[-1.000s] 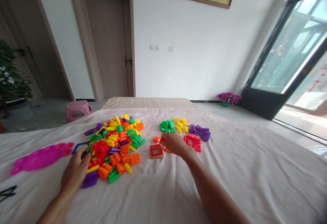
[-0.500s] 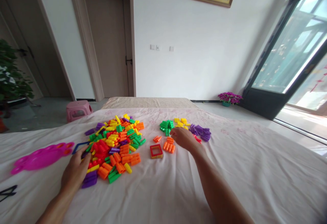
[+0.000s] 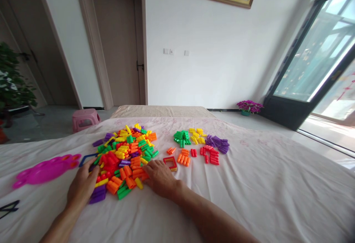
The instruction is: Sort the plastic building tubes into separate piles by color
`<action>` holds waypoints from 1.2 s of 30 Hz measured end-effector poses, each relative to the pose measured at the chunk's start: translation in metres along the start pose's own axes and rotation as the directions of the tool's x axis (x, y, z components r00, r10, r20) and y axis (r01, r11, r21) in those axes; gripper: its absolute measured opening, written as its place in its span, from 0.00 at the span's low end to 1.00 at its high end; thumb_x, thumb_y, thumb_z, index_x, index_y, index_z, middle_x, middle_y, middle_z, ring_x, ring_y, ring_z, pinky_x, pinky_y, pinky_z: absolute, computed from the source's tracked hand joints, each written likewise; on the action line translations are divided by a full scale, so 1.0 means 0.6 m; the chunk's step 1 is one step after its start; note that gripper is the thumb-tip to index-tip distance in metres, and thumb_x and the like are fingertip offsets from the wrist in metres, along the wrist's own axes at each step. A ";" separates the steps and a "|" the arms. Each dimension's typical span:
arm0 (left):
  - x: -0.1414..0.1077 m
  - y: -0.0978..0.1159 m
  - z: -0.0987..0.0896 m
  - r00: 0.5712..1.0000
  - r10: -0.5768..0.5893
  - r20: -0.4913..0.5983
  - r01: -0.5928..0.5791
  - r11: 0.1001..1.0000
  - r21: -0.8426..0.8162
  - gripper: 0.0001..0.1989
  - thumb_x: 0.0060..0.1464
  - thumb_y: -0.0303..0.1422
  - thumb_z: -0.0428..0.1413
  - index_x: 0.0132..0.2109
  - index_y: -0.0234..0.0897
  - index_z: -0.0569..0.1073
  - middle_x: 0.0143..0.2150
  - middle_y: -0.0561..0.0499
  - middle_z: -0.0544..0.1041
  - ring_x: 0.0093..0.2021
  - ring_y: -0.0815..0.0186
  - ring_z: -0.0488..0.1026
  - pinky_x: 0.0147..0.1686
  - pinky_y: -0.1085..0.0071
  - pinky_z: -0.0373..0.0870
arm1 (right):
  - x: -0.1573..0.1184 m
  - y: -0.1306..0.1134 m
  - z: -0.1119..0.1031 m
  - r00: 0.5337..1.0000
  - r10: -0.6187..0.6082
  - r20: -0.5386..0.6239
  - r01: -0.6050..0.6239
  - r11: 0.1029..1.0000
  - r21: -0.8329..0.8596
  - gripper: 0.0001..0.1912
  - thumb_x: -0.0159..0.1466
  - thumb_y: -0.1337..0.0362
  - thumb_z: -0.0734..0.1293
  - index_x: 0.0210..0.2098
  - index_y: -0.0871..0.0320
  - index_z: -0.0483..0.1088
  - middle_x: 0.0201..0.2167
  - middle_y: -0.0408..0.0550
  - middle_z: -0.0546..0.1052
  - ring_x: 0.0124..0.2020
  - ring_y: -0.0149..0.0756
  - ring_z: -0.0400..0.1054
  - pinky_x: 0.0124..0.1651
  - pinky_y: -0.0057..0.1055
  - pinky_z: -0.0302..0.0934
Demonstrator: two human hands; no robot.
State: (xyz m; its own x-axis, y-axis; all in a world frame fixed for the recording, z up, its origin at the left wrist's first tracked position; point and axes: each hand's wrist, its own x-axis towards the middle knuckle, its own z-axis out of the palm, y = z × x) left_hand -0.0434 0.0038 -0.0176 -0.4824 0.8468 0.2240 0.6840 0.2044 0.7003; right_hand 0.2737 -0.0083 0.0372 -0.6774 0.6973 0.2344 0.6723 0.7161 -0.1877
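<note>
A mixed heap of coloured plastic pieces (image 3: 130,148) lies on the cloth. My left hand (image 3: 84,180) is at its left edge, fingers curled against a dark piece whose outline is partly hidden. At the heap's right side, my right hand (image 3: 161,178) touches orange pieces (image 3: 138,173), its fingertips closed on them. Just beyond that hand lies a red and yellow square frame (image 3: 170,164). Farther right are separate groups: green (image 3: 182,138), yellow (image 3: 198,135), purple (image 3: 218,143), red (image 3: 213,155) and orange (image 3: 183,158).
A pink tray (image 3: 46,171) lies left of the heap, with a blue frame (image 3: 87,159) between them. Black frame-like shapes (image 3: 9,209) are at the left edge. A pink stool (image 3: 85,119) stands on the floor beyond.
My right hand has moved left and nearer, from the sorted groups to the heap, uncovering the red group. My left hand has stayed in place.
</note>
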 end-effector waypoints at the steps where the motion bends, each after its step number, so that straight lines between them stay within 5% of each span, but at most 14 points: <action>1: 0.001 -0.001 0.000 1.000 0.002 0.002 -0.002 1.000 0.001 0.27 0.60 0.45 0.46 0.62 0.40 0.67 0.61 0.41 0.72 0.59 0.51 0.70 0.58 0.56 0.65 | 0.001 -0.001 0.002 1.000 0.015 -0.005 -0.015 1.000 -0.013 0.18 0.66 0.55 0.66 0.52 0.57 0.68 0.46 0.53 0.74 0.46 0.44 0.67 0.50 0.40 0.62; 9: -0.003 0.004 -0.002 1.000 -0.009 0.006 0.009 1.000 -0.010 0.28 0.60 0.45 0.46 0.63 0.39 0.66 0.63 0.41 0.71 0.61 0.52 0.69 0.59 0.57 0.64 | -0.007 0.000 0.005 0.990 0.138 -0.042 -0.136 0.990 0.037 0.17 0.55 0.60 0.68 0.43 0.59 0.69 0.44 0.54 0.70 0.44 0.46 0.67 0.44 0.39 0.64; 14: -0.007 0.008 -0.003 1.000 0.004 0.010 -0.004 0.999 -0.040 0.27 0.61 0.45 0.45 0.63 0.39 0.66 0.63 0.42 0.70 0.61 0.52 0.68 0.60 0.57 0.63 | -0.011 0.005 0.007 0.990 0.123 -0.067 -0.112 0.982 0.149 0.15 0.54 0.66 0.66 0.42 0.57 0.67 0.44 0.52 0.71 0.45 0.43 0.68 0.44 0.37 0.64; 21: -0.004 0.004 -0.001 1.000 0.005 0.012 -0.004 0.999 -0.041 0.28 0.61 0.45 0.45 0.63 0.38 0.66 0.63 0.41 0.70 0.61 0.51 0.68 0.60 0.56 0.63 | -0.012 0.018 -0.004 0.987 0.101 -0.125 -0.063 0.957 0.282 0.24 0.56 0.71 0.64 0.53 0.55 0.65 0.51 0.51 0.70 0.47 0.40 0.70 0.45 0.33 0.65; 30: -0.002 -0.001 0.001 1.000 -0.003 0.011 0.003 1.000 -0.013 0.27 0.60 0.45 0.45 0.63 0.41 0.66 0.63 0.42 0.70 0.61 0.51 0.68 0.60 0.57 0.63 | -0.010 0.121 -0.068 0.857 0.421 -0.297 -0.344 0.897 0.279 0.24 0.59 0.69 0.66 0.55 0.57 0.66 0.51 0.53 0.74 0.53 0.42 0.67 0.56 0.38 0.61; 36: -0.002 0.002 -0.001 1.000 -0.022 0.013 0.022 1.000 0.010 0.28 0.60 0.46 0.45 0.63 0.42 0.66 0.62 0.42 0.71 0.60 0.51 0.69 0.59 0.57 0.64 | -0.035 0.184 -0.119 0.839 0.527 -0.137 -0.513 0.849 0.124 0.20 0.61 0.65 0.65 0.53 0.56 0.72 0.50 0.51 0.77 0.52 0.42 0.69 0.52 0.34 0.60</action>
State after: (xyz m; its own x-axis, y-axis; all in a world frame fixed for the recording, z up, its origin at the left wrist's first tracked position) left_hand -0.0424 0.0025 -0.0166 -0.4905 0.8484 0.1993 0.6782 0.2280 0.6986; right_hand 0.3836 0.0539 0.0797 -0.1734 0.9579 0.2288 0.8812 0.2546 -0.3982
